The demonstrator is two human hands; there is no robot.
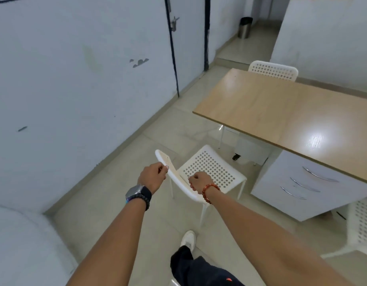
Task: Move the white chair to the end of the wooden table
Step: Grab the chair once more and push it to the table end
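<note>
A white plastic chair (209, 169) with a perforated seat and back stands on the tiled floor just off the near-left end of the wooden table (281, 112). Both my hands grip the top edge of its backrest. My left hand (152, 175), with a watch and a dark bead bracelet on the wrist, holds the left part of the rim. My right hand (200, 180), with a red bead bracelet, holds the rim further right. The chair's seat faces the table.
A white drawer unit (302, 184) sits under the table. A second white chair (273, 70) stands at the table's far side, a third (362, 221) at the right edge. White wall and door lie left; a metal bin (245, 27) stands far back. My foot (188, 239) is below.
</note>
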